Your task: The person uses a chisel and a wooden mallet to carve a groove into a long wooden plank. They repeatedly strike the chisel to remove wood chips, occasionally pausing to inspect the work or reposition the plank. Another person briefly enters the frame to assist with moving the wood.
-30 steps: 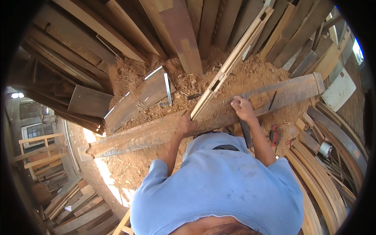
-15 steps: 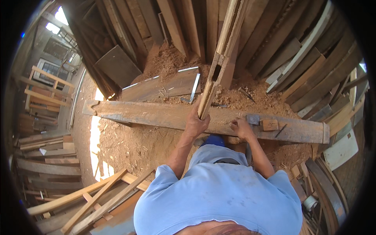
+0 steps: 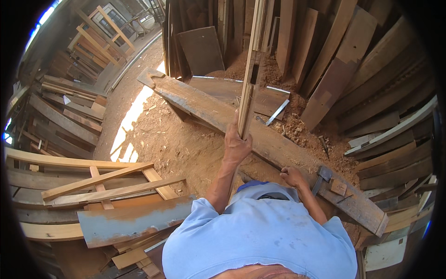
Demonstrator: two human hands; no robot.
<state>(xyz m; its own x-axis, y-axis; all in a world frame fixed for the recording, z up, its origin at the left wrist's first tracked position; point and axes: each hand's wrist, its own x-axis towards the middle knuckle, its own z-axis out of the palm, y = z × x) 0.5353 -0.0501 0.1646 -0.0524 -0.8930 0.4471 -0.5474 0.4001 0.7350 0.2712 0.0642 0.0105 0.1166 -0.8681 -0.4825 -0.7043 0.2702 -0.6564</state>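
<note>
My left hand [image 3: 238, 145] is wrapped round the lower end of a long wooden timber [image 3: 252, 88], which rises away from me across the plank bench. A dark rectangular slot is cut through the timber's face above my grip. My right hand [image 3: 292, 176] hovers by the near edge of the thick plank bench [image 3: 204, 104], its fingers curled; what they hold, if anything, is hidden. Just right of that hand, a dark metal tool head [image 3: 324, 173] lies on the bench. Beside it are a small wood block [image 3: 338, 187] and a thin dark rod [image 3: 345, 198].
Beyond the bench, a wide board [image 3: 223, 90] and a metal square [image 3: 278, 111] lie among wood chips. Boards [image 3: 325, 90] lean along the back and right. Pale wooden frames [image 3: 100, 186] and a blue-grey painted plank [image 3: 125, 221] are stacked at left.
The view has turned rightward, so the bench now slants from upper left to lower right. My left hand keeps hold of the timber; my right hand stays near the bench edge, fingers curled.
</note>
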